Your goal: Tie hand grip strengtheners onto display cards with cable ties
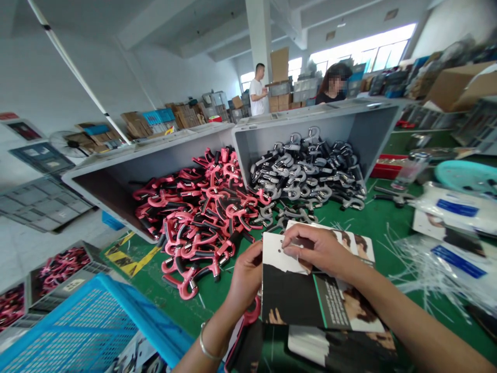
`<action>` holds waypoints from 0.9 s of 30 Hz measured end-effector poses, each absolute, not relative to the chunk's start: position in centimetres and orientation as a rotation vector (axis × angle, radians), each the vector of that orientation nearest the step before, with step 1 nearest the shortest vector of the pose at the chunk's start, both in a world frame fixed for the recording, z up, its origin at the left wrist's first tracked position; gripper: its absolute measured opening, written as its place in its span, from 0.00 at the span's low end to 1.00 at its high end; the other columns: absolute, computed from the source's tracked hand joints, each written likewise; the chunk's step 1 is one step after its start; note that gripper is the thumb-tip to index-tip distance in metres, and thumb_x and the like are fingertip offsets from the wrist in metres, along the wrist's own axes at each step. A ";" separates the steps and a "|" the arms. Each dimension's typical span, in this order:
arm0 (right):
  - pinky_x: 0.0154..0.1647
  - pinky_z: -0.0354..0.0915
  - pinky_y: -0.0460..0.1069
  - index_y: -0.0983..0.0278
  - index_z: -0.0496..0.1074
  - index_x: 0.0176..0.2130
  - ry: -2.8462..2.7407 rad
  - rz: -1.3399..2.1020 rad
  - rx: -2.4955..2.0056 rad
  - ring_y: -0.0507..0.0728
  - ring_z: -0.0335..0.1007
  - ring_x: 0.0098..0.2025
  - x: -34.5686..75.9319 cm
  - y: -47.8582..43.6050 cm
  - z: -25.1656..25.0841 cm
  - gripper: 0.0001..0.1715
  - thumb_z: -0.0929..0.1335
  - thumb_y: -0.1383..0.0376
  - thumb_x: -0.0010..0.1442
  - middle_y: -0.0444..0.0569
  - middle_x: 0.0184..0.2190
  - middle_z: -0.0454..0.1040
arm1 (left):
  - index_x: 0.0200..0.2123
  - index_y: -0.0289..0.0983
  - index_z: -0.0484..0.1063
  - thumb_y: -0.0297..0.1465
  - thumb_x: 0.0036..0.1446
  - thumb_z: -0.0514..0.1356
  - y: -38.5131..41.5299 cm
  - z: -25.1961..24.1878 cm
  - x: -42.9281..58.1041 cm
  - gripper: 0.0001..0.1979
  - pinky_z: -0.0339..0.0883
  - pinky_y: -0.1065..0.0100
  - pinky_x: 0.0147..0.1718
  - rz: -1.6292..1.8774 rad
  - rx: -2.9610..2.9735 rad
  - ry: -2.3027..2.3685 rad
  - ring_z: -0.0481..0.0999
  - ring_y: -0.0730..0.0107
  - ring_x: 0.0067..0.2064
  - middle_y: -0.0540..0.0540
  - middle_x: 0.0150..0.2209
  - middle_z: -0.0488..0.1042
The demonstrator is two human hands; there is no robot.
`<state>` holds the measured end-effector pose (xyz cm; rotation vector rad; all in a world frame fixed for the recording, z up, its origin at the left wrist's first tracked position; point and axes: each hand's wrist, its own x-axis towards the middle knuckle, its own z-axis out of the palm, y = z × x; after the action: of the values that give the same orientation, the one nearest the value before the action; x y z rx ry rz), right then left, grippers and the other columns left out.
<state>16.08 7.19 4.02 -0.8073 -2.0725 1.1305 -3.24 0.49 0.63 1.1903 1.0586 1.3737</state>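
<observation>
A printed cardboard card (pixel 291 295) with small punched holes near its white top stands tilted in front of me. My left hand (pixel 248 274) grips its left edge, the fingers partly hidden behind it. Across the card's top lies my right hand (pixel 314 248), thumb and forefinger pinched beside the holes; whatever is between them is too small to make out. More printed cards (pixel 363 247) show behind the right hand. Below my left hand is a pink-and-black tool with a curved head (pixel 252 311), partly covered by the wrist and card.
Pink-and-black tools (pixel 209 207) spill from a tipped grey crate (pixel 116 160); similar grey-and-black ones (pixel 298 171) fill another crate (pixel 373 134). Thin white strips (pixel 423 274) and plastic packs (pixel 458 207) lie right. A blue basket (pixel 85 321) stands front left. Two people are beyond the crates.
</observation>
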 end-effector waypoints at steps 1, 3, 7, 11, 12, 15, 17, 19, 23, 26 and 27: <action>0.36 0.63 0.47 0.59 0.74 0.39 -2.074 1.146 -0.810 0.53 0.70 0.34 16.1 7.2 4.0 0.07 0.71 0.59 0.61 0.44 0.37 0.74 | 0.40 0.39 0.78 0.30 0.50 0.69 0.5 0.8 -3.1 0.12 0.70 0.65 0.43 1.388 1.132 1.051 0.78 0.62 0.43 0.46 0.41 0.79; 0.29 0.61 0.46 0.59 0.73 0.41 -2.081 1.187 -0.832 0.49 0.66 0.26 16.0 7.2 4.0 0.09 0.71 0.59 0.61 0.43 0.38 0.73 | 0.45 0.39 0.74 0.28 0.48 0.71 0.5 1.2 -2.9 0.19 0.70 0.67 0.42 1.423 1.030 1.018 0.78 0.64 0.42 0.47 0.42 0.79; 0.37 0.64 0.47 0.59 0.75 0.40 -2.168 0.998 -0.787 0.52 0.70 0.35 16.0 7.2 4.7 0.07 0.72 0.62 0.60 0.44 0.41 0.73 | 0.50 0.39 0.69 0.33 0.58 0.64 -0.2 2.1 -3.1 0.17 0.68 0.70 0.37 1.411 0.981 0.980 0.78 0.66 0.42 0.44 0.45 0.78; 0.49 0.62 0.49 0.61 0.75 0.37 -2.250 0.859 -0.627 0.55 0.69 0.46 16.0 6.8 5.6 0.00 0.71 0.66 0.62 0.46 0.42 0.73 | 0.53 0.38 0.69 0.38 0.64 0.57 -0.5 2.9 -3.8 0.17 0.68 0.70 0.36 1.392 1.080 1.143 0.77 0.65 0.43 0.43 0.47 0.77; 0.51 0.62 0.49 0.62 0.75 0.37 -2.253 0.862 -0.600 0.54 0.69 0.47 16.0 6.7 5.7 0.00 0.71 0.67 0.62 0.47 0.43 0.73 | 0.54 0.39 0.69 0.40 0.63 0.58 -0.2 3.1 -3.9 0.18 0.68 0.70 0.36 1.394 1.122 1.202 0.77 0.65 0.42 0.43 0.47 0.77; 0.54 0.62 0.51 0.62 0.75 0.38 -2.215 0.887 -0.573 0.55 0.68 0.52 16.1 6.2 5.9 0.01 0.71 0.67 0.62 0.48 0.46 0.72 | 0.52 0.39 0.72 0.41 0.58 0.63 1.4 3.7 -4.1 0.20 0.68 0.67 0.38 1.260 1.371 1.339 0.76 0.64 0.41 0.43 0.45 0.77; 0.57 0.60 0.53 0.61 0.75 0.37 -2.179 0.865 -0.611 0.56 0.67 0.55 16.6 5.8 6.2 0.02 0.71 0.65 0.63 0.48 0.47 0.73 | 0.45 0.38 0.76 0.40 0.54 0.66 2.4 3.9 -4.1 0.17 0.68 0.66 0.40 1.007 1.511 1.277 0.75 0.62 0.41 0.44 0.41 0.78; 0.59 0.59 0.56 0.60 0.75 0.38 -2.133 0.826 -0.654 0.57 0.66 0.56 17.9 5.7 6.7 0.03 0.70 0.63 0.64 0.47 0.49 0.73 | 0.39 0.36 0.79 0.40 0.54 0.67 2.9 3.9 -4.0 0.14 0.67 0.68 0.37 0.801 1.476 1.183 0.75 0.63 0.38 0.44 0.37 0.78; 0.60 0.59 0.56 0.56 0.73 0.47 -1.906 0.742 -0.829 0.57 0.66 0.57 23.7 6.6 6.3 0.10 0.65 0.60 0.68 0.47 0.54 0.72 | 0.41 0.36 0.77 0.41 0.53 0.67 1.8 3.1 -4.1 0.16 0.65 0.72 0.31 1.044 1.162 1.309 0.74 0.68 0.34 0.46 0.36 0.78; 0.55 0.64 0.56 0.57 0.72 0.50 -1.675 0.635 -1.229 0.59 0.71 0.51 30.4 8.1 3.0 0.16 0.64 0.56 0.66 0.49 0.50 0.75 | 0.48 0.38 0.74 0.42 0.51 0.69 0.3 2.2 -4.2 0.23 0.67 0.72 0.29 1.213 1.002 1.423 0.75 0.69 0.31 0.48 0.34 0.78; 0.52 0.66 0.55 0.58 0.73 0.48 -1.636 0.623 -1.410 0.59 0.73 0.48 32.6 8.5 1.3 0.17 0.64 0.54 0.65 0.49 0.47 0.77 | 0.49 0.38 0.74 0.42 0.50 0.69 -0.2 1.9 -4.1 0.25 0.67 0.72 0.28 1.184 1.006 1.432 0.74 0.69 0.30 0.48 0.31 0.77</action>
<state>32.55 8.55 1.33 -1.4095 -1.6363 0.6229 -4.07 -0.23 1.91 1.0059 1.4322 1.1837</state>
